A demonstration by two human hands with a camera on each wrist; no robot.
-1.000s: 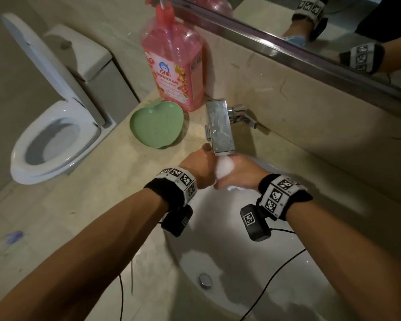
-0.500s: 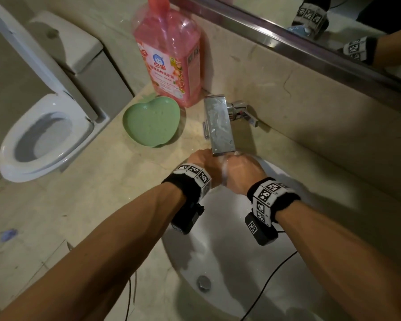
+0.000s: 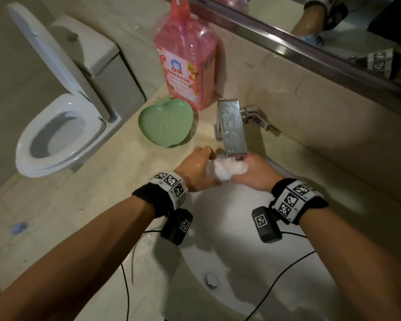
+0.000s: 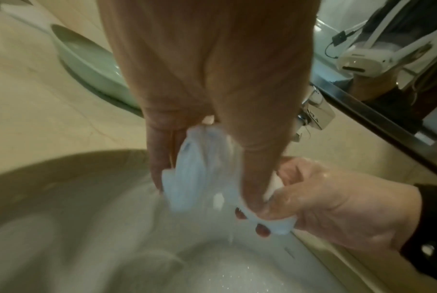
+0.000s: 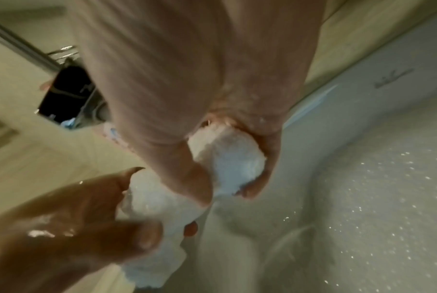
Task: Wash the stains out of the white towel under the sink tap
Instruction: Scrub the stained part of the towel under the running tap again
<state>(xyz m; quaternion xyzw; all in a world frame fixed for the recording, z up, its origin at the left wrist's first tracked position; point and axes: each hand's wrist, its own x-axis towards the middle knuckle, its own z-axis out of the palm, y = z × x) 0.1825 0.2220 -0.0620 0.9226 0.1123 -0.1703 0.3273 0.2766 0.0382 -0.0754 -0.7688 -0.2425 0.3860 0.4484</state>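
A wet white towel [image 3: 227, 170] is bunched up just under the spout of the chrome tap [image 3: 232, 128], above the white sink [image 3: 241, 262]. My left hand [image 3: 198, 169] grips its left end, and my right hand [image 3: 252, 171] grips its right end. In the left wrist view the towel [image 4: 202, 168] hangs between my curled fingers [image 4: 159, 158], with the right hand [image 4: 332, 208] pinching its lower end. In the right wrist view my fingers wrap a wad of towel [image 5: 227, 158], and the left hand [image 5: 82, 218] holds the rest. No stain shows on the visible cloth.
A green apple-shaped dish [image 3: 166, 122] and a tall pink detergent bottle [image 3: 186, 61] stand on the beige counter left of the tap. A toilet [image 3: 60, 135] with raised lid is at the far left. A mirror [image 3: 333, 26] runs along the wall. Black cables [image 3: 283, 276] cross the basin near the drain [image 3: 211, 279].
My hands closed together over the towel half a second ago and have now drawn apart, showing the white wad between them under the spout. The head view shifted slightly.
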